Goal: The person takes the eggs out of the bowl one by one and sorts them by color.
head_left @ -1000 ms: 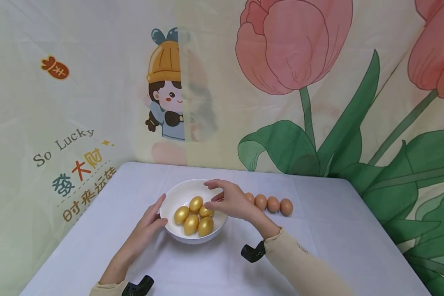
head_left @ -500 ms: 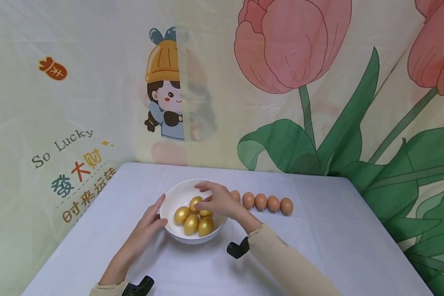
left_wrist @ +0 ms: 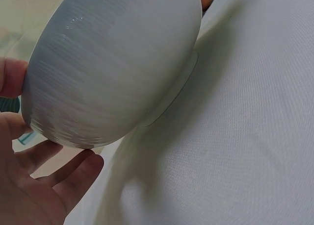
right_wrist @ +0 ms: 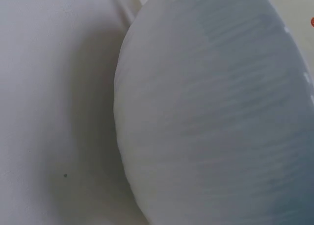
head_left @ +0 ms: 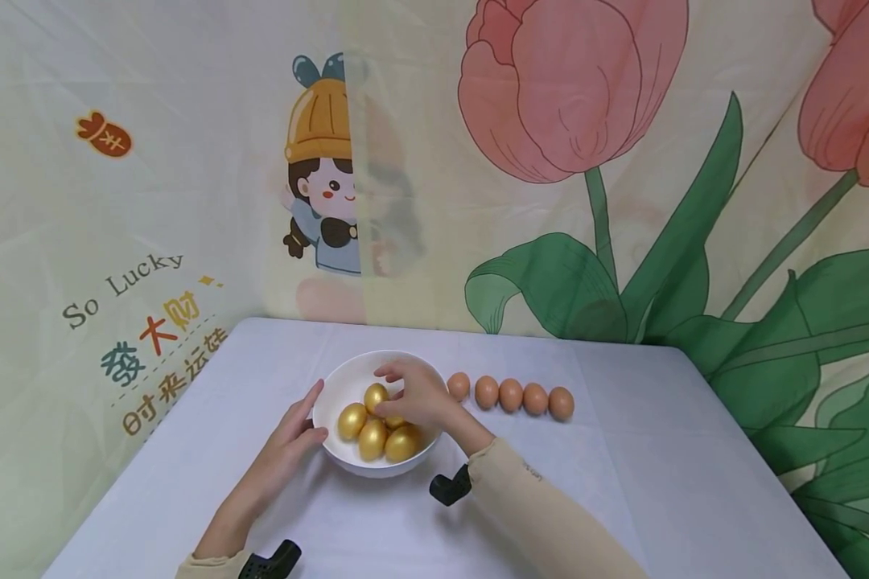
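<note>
- At the left rim of the white bowl [head_left: 343,382], the person's left hand [head_left: 287,438] is spread: one finger reaches up along the edge and the thumb [head_left: 311,436] lies nearer the front.
- From the left wrist's view, the fingers [left_wrist: 78,178] stand apart, bent slightly, with their tips against the outside of the bowl.
- Along the lower left, the left forearm slants up and to the right, with a beige sleeve [head_left: 213,565] pushed back from the wrist and a black camera [head_left: 271,559] beside it.
- Over the right half of the bowl, the right hand [head_left: 418,396] dips in, its back upward, its forefinger crooked above the thumb with a gap between them.
- Under that hand, its thumb lies against one of the gold eggs [head_left: 372,439]; the remaining fingers are hidden, so whether they pinch an egg cannot be told.
- Inside the bowl, five gold eggs sit close together, one partly covered by the right hand.
- Across the right wrist's view, the bowl's outer wall hides the hand.
- To the right of the bowl, five brown eggs [head_left: 510,396] lie in a row on the white tablecloth [head_left: 659,482].
</note>
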